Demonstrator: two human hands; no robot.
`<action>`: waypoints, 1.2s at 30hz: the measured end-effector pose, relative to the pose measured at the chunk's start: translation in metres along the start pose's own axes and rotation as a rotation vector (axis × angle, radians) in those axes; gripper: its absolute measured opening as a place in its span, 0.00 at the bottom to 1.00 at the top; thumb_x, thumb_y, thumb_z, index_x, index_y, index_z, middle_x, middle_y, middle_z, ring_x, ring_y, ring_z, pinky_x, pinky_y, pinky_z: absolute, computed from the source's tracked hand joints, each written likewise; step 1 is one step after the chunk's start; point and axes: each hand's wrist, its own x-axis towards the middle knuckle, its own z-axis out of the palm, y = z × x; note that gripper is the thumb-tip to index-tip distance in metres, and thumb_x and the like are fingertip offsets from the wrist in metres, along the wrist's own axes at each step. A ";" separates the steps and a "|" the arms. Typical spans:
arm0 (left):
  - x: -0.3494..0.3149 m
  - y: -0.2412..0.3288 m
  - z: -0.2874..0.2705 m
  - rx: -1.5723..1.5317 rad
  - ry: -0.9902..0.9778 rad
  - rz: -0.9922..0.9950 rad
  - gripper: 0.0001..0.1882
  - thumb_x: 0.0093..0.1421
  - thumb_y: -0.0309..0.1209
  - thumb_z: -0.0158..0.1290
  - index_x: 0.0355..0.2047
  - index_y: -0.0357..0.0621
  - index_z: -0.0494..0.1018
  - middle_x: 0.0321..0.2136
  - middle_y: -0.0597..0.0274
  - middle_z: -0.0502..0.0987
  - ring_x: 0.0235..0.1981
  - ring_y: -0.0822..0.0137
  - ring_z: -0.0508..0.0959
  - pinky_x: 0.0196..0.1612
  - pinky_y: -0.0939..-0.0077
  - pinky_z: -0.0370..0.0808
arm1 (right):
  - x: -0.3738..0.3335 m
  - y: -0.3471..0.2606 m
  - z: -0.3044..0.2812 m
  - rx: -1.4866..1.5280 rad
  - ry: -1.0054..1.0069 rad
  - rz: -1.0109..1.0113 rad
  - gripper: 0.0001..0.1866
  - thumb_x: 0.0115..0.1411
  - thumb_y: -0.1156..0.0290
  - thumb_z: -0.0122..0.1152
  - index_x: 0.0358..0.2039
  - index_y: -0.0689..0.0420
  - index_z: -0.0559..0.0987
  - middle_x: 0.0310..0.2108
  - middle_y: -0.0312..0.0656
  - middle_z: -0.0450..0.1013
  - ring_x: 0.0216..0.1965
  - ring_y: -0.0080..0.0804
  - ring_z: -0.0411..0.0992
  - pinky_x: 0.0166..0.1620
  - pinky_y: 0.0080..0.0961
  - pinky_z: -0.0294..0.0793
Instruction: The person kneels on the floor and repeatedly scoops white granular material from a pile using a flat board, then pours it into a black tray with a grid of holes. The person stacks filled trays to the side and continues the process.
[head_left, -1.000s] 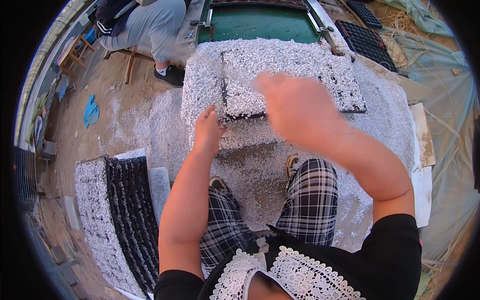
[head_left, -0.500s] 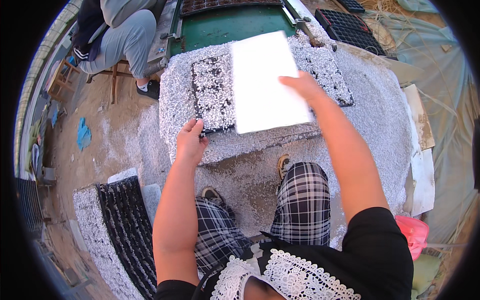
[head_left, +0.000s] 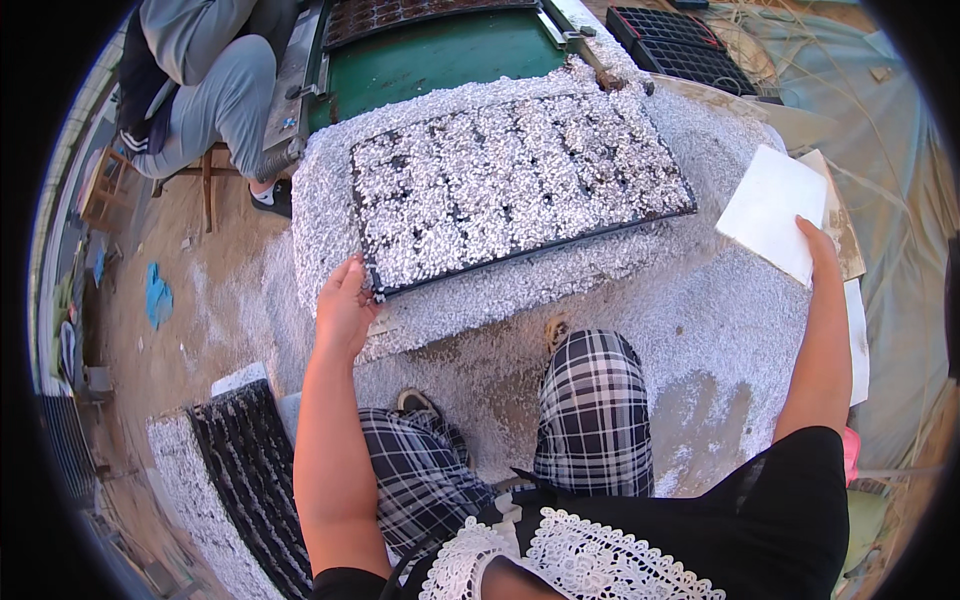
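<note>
A black seedling tray [head_left: 500, 190] lies slightly tilted on a heap of white granules, its cells covered with the same granules and dark soil showing in places. My left hand [head_left: 343, 305] pinches the tray's near left corner between thumb and fingers. Out to the right, well away from the tray, my right hand [head_left: 821, 250] grips the edge of a flat white board [head_left: 772, 205]. The fingers under the board are partly hidden.
A green surface [head_left: 440, 62] bearing another brown-celled tray [head_left: 420, 15] lies beyond the heap. Another person [head_left: 225, 100] sits at the far left. Stacked black trays [head_left: 680, 50] stand far right. Several dark trays [head_left: 250, 470] rest on the ground at lower left.
My right hand has swung the white board from above the tray out to the right, uncovering the tray. My left hand still holds the corner, and the tray's near edge sits a little closer.
</note>
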 end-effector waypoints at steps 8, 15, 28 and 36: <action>0.101 0.019 0.005 0.129 0.050 0.193 0.18 0.58 0.38 0.45 0.40 0.34 0.68 0.31 0.62 0.73 0.29 0.72 0.70 0.34 0.81 0.66 | -0.004 0.040 0.118 0.539 -0.185 0.031 0.31 0.48 0.56 0.59 0.47 0.64 0.65 0.42 0.46 0.69 0.40 0.37 0.69 0.44 0.29 0.69; 0.085 0.029 0.015 0.162 0.029 0.016 0.15 0.57 0.30 0.46 0.37 0.27 0.65 0.31 0.51 0.73 0.29 0.62 0.74 0.33 0.67 0.72 | -0.010 0.063 0.186 0.577 -0.206 0.031 0.28 0.47 0.64 0.60 0.47 0.65 0.65 0.42 0.46 0.68 0.42 0.39 0.67 0.47 0.32 0.66; -0.079 0.056 -0.122 0.197 0.545 0.478 0.16 0.50 0.33 0.52 0.32 0.30 0.69 0.29 0.51 0.73 0.31 0.63 0.72 0.34 0.70 0.68 | -0.122 -0.043 0.245 0.365 -0.577 -0.063 0.27 0.51 0.65 0.55 0.48 0.69 0.63 0.44 0.50 0.66 0.44 0.38 0.67 0.48 0.28 0.66; -0.293 0.019 -0.346 -0.166 0.880 0.649 0.12 0.55 0.29 0.47 0.36 0.31 0.67 0.33 0.56 0.72 0.34 0.67 0.72 0.38 0.73 0.69 | -0.301 -0.087 0.505 0.267 -1.202 -0.229 0.26 0.47 0.69 0.58 0.44 0.72 0.65 0.39 0.53 0.68 0.37 0.40 0.70 0.41 0.29 0.72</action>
